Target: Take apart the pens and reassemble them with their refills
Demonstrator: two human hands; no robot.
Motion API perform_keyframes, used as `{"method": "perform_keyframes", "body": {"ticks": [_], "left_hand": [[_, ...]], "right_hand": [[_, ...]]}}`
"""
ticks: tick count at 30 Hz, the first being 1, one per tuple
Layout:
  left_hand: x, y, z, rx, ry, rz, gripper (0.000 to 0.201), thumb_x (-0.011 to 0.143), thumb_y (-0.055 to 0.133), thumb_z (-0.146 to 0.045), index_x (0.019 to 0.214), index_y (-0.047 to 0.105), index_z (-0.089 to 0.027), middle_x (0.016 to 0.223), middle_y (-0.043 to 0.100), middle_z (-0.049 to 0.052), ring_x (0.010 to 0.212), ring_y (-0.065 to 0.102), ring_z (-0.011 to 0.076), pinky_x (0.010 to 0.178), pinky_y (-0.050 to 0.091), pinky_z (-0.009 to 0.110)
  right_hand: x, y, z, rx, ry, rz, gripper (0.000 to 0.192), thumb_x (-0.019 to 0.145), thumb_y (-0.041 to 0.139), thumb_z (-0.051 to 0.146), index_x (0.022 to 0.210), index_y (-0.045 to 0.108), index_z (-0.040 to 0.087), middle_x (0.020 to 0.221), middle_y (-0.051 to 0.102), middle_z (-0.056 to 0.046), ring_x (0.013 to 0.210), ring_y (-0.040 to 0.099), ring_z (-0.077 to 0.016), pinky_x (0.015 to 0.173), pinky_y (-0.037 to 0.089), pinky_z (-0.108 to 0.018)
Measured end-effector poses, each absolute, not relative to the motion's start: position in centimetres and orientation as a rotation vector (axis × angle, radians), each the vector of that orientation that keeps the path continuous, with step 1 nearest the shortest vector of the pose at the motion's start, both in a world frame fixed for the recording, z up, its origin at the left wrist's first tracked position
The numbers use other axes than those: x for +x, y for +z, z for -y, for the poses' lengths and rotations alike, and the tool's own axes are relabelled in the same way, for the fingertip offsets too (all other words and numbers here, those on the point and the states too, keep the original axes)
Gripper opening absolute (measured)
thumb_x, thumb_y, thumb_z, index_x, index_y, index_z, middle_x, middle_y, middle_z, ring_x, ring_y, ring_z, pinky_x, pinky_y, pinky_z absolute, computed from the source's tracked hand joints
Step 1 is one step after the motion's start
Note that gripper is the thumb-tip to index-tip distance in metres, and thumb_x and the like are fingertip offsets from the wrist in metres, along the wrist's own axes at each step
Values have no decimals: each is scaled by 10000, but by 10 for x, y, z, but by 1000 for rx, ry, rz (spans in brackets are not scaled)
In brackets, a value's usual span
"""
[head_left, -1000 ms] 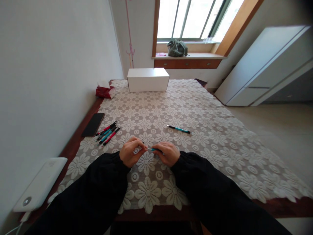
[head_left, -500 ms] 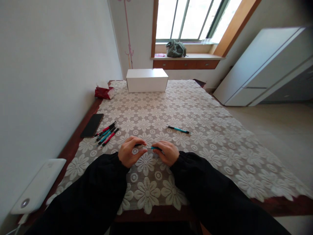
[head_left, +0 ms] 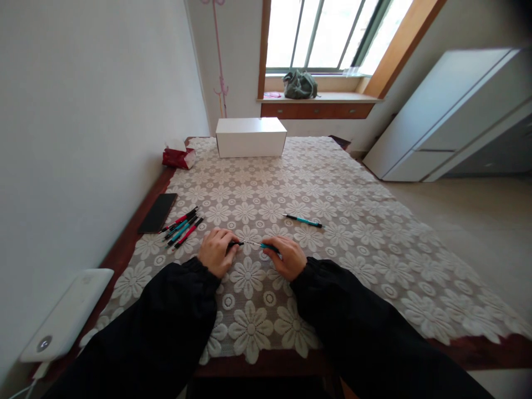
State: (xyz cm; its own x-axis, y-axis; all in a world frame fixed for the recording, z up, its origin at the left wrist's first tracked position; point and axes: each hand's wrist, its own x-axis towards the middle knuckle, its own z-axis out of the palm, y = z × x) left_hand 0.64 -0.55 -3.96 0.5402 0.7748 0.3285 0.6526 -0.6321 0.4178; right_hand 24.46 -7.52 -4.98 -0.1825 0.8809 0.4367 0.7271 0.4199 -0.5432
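Note:
My left hand [head_left: 217, 252] is closed, thumb and fingers pinching a small black pen part [head_left: 236, 244]. Across a narrow gap, my right hand [head_left: 287, 257] grips the teal pen barrel [head_left: 270, 247]. A thin pale inner tube [head_left: 251, 243] sticks out of the barrel toward the left hand; whether its tip touches the black part I cannot tell. Both hands rest low over the tablecloth. Beyond the right hand lies a whole teal and black pen [head_left: 303, 220]. Left of the left hand is a bunch of several red, teal and black pens [head_left: 181, 228].
A black phone-like slab [head_left: 158, 213] lies beside the pens. A white power bank [head_left: 66, 316] with a cable sits at the left edge. Farther back are a red tissue pack [head_left: 178, 158] and a white box [head_left: 251, 138]. Floral lace tablecloth [head_left: 249, 332] covers the table.
My left hand has drawn slightly left, away from the right hand, widening the gap. More of the thin inner tube shows. The loose pens stay where they were.

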Motion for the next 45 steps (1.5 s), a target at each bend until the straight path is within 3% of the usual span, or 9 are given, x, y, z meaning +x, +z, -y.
{"method": "perform_keyframes", "body": {"ticks": [12,45], "left_hand": [[4,-38,4,2447,1043,-1134,148,933,579,-182,1026,689,-218,991,742,55,988,631,257,877,493,419],[11,-33,14,2488,1007,-705,126,942,638,-253,1029,728,-242,958,753,51,968,660,221,900,552,386]], "right_hand": [[247,-54,74,-1476,233,1994,134,968,561,267,1039,672,242,965,763,-52,886,702,-215,813,524,-328],[244,-50,76,-1257,301,2150,200,1012,541,316,1117,693,237,995,768,-60,894,707,-202,840,541,-337]]}}
